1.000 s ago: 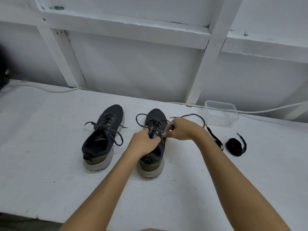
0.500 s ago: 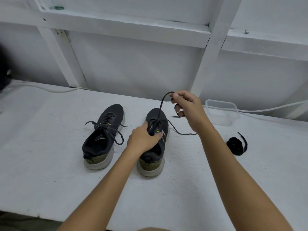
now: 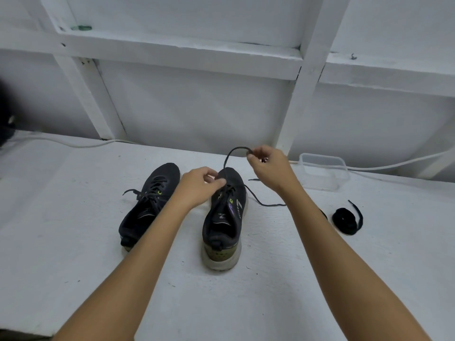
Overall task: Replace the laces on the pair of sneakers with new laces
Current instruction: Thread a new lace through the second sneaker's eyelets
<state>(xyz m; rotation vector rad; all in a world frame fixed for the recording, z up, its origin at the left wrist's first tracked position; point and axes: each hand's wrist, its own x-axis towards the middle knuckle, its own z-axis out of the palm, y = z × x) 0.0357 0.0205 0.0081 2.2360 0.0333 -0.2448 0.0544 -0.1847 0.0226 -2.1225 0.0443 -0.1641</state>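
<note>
right hand (image 3: 269,167): fingers pinch lace (image 3: 230,156), raised above right sneaker (image 3: 225,215)
left hand (image 3: 199,187): fingertips pinch lacing at tongue
coiled lace (image 3: 344,221): near table (image 3: 61,242) right edge

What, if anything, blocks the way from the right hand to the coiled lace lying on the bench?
Nothing visible does. The right hand pinches the old lace above the right sneaker; the coiled lace lies apart on bare bench, with only the person's own forearm nearby.

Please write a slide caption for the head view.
Right hand pulls the old lace from the right-side sneaker; left hand pinches it.
</note>
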